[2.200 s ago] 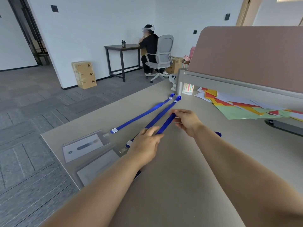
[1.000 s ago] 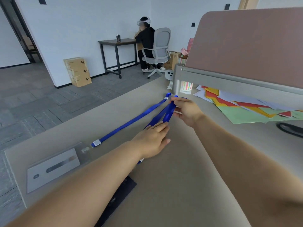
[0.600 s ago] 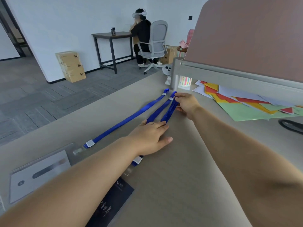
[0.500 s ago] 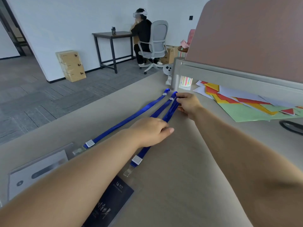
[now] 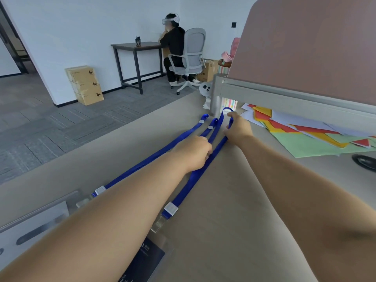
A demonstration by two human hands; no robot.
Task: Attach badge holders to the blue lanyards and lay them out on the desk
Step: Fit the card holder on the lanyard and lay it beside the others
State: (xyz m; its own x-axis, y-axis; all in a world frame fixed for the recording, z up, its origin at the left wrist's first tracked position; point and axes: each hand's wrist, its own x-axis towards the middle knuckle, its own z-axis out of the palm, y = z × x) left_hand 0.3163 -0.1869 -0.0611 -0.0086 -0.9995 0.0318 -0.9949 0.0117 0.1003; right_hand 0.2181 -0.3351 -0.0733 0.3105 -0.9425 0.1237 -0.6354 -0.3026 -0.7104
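Observation:
Several blue lanyards lie stretched along the beige desk (image 5: pixel 234 210). My right hand (image 5: pixel 237 127) holds up the far loop of the nearest lanyard (image 5: pixel 191 180), which stands open as an arch. My left hand (image 5: pixel 195 151) rests curled on the straps at mid-length, fingers closed on them. That lanyard ends in a white tab and clear clip (image 5: pixel 162 218) joined to a badge holder with a dark card (image 5: pixel 146 259). The leftmost lanyard (image 5: pixel 142 165) runs to a holder with a grey card (image 5: pixel 32 231).
Coloured paper sheets (image 5: pixel 305 135) lie under the pink desk divider (image 5: pixel 305 47) at right. A dark object (image 5: pixel 364 161) sits at the right edge. Beyond the desk a person in a headset sits on a grey chair (image 5: pixel 193 55); cardboard boxes (image 5: pixel 85 84) stand by the wall.
My right hand has lifted the lanyard's far end so its loop spreads open. My left hand slid forward along the straps and curled its fingers. The view shifted slightly.

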